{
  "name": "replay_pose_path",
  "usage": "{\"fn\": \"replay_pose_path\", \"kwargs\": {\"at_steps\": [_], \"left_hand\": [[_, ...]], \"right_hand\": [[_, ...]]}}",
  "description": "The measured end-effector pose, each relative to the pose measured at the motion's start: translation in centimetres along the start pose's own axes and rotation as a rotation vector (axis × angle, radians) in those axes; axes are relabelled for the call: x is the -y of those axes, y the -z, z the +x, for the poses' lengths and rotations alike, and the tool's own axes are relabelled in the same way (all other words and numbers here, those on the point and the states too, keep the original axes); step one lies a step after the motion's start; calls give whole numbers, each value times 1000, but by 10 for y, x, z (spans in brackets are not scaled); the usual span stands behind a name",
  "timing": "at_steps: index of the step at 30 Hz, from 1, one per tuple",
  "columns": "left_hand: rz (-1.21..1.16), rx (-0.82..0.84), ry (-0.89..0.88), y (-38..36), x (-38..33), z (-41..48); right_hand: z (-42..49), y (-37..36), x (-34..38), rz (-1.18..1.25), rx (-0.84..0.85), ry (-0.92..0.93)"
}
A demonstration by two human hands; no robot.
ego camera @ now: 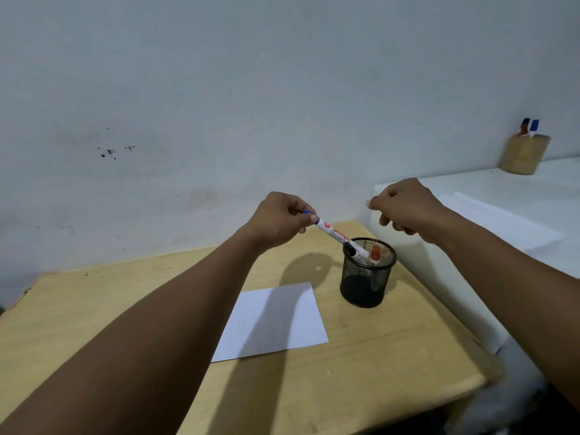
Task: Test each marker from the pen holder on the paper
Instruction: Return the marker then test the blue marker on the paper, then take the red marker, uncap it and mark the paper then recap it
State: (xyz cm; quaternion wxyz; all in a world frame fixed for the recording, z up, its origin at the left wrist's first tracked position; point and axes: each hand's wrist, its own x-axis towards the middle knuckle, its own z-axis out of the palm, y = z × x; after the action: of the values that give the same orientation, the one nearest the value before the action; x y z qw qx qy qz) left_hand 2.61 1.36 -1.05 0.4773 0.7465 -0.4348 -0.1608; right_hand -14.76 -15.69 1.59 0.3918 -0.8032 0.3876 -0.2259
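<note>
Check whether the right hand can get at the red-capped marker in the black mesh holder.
Probably yes. The right hand hovers empty above the holder, whose top is open, and the red-capped marker stands at its right side, apart from the marker held by the left hand.

You're looking at a dim, evenly lit scene with a cool grey cast on the wall point(219, 89). Light seems to come from above and behind you: your left arm point(141, 324) throws a soft shadow across the paper point(301, 312) and table point(376, 356). No glare shows. The wide lens bends the table's edges. The wooden cup point(523, 155) far right looks soft, perhaps out of focus.
</note>
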Motion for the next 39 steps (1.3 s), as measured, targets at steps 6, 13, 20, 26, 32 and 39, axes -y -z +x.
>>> {"fn": "replay_pose_path", "kwargs": {"at_steps": [6, 13, 20, 26, 32, 39], "left_hand": [[249, 92, -77, -25, -11, 2], [368, 224, -115, -39, -28, -3], [433, 170, -242, -43, -26, -4], [293, -33, -256, -19, -38, -6], [47, -197, -182, 41, -29, -17], [-17, -354, 52, 114, 25, -65]], "right_hand": [[2, -6, -8, -4, 7, 17], [1, -14, -15, 10, 6, 18], [-4, -25, -15, 10, 3, 61], [-5, -32, -3, 66, 27, 172], [-13, -61, 40, 235, 251, 301], [-40, -129, 87, 467, 566, 313]]}}
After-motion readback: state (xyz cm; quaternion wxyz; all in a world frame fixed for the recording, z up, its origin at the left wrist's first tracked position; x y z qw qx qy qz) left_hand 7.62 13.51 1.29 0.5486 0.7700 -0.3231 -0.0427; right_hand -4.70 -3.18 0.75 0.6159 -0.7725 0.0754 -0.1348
